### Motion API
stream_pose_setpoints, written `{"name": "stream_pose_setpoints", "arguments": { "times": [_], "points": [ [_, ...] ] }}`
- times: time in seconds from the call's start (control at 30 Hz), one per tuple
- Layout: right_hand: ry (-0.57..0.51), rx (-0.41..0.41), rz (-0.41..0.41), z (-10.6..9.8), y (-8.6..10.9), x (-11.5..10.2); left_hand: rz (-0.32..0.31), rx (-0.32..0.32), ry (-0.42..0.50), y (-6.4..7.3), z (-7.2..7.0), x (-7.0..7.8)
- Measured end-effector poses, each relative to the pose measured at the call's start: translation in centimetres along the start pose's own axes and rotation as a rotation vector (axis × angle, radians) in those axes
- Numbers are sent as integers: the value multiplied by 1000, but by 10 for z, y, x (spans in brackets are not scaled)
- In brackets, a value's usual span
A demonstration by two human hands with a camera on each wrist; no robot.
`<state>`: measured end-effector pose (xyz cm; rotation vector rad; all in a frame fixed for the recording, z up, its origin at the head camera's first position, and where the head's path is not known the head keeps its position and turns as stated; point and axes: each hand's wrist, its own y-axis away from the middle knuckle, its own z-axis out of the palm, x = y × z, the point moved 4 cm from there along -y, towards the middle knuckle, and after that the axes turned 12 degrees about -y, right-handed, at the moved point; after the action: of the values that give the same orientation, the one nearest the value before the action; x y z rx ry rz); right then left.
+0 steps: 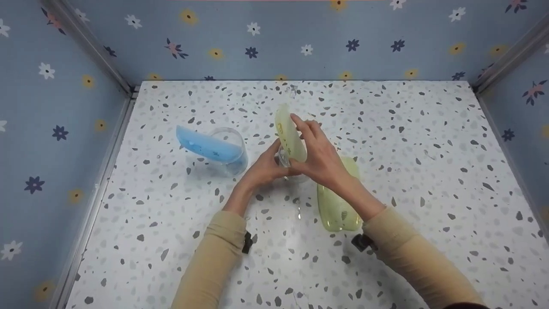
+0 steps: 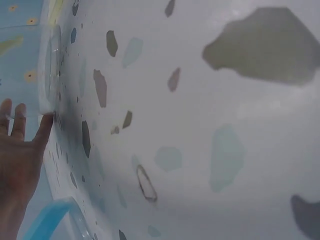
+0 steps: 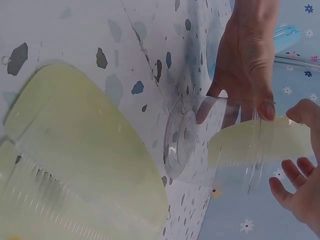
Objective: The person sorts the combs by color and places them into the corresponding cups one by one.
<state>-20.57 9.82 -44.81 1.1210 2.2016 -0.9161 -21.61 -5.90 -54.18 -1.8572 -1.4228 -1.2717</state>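
Observation:
Near the table's middle, my left hand (image 1: 263, 168) holds a clear plastic cup (image 3: 172, 155) round its side. In the right wrist view the thumb lies near its rim and the fingers are behind its wall. A flat, translucent yellow-green plastic piece (image 1: 287, 133) with a rounded top and small yellow marks stands tilted, its lower part inside the cup. My right hand (image 1: 321, 158) grips this piece by its edge above the rim, thumb low and fingers higher up. Only the left fingers (image 2: 44, 131) against the clear wall show in the left wrist view.
To the left, a similar blue piece (image 1: 208, 145) leans in another clear cup (image 1: 239, 165). A yellow-green piece with fine ridges (image 3: 95, 135) lies flat beneath my right forearm. Flower-patterned walls (image 1: 279, 38) border the speckled table (image 1: 429, 193) at the back and sides.

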Motion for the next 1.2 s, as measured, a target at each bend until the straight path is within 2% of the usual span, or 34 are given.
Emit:
{"name": "stream_pose_setpoints", "arguments": {
  "times": [0.3,0.63,0.9,1.2],
  "points": [
    [-24,-1,25,-9,7,9,69,-10,19,-2,3,3],
    [-12,42,28,-30,21,18,31,2,-48,-2,2,-2],
    [-1,47,86,-44,33,28,-14,16,-45,2,-3,-6],
    [1,56,187,-64,55,45,-24,0,-30,-2,3,-5]
  ]
}}
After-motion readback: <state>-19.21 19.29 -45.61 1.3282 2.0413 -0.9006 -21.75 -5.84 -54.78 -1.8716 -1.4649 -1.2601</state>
